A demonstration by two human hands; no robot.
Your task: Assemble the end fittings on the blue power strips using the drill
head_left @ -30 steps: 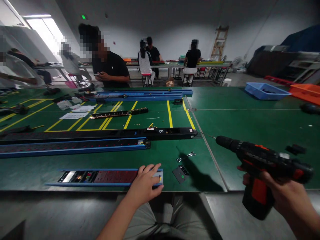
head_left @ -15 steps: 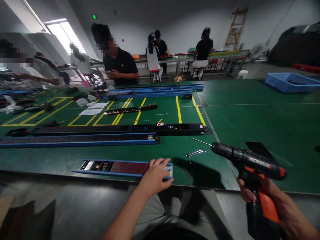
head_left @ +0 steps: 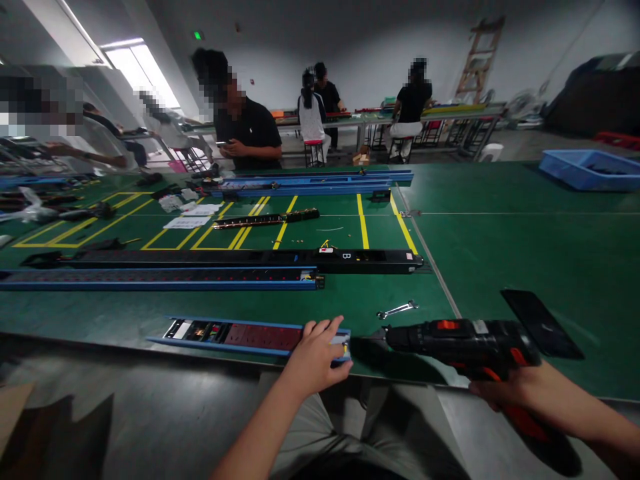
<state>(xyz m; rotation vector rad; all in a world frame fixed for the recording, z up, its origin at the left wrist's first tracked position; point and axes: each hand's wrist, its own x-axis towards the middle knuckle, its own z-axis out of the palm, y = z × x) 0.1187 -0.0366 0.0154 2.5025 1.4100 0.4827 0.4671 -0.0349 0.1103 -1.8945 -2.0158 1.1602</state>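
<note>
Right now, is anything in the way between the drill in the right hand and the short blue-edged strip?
Nothing visible stands between the drill in the right hand and the strip, though that gap is darkly shadowed. The left hand partly covers the strip's nearer end. The wrench lies off to one side.

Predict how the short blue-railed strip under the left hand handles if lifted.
The short blue-railed strip is probably stiff, with straight rails along both sides. Lying flat, it seems unlikely to roll. Exposed components beyond the left hand look fragile if gripped.
</note>
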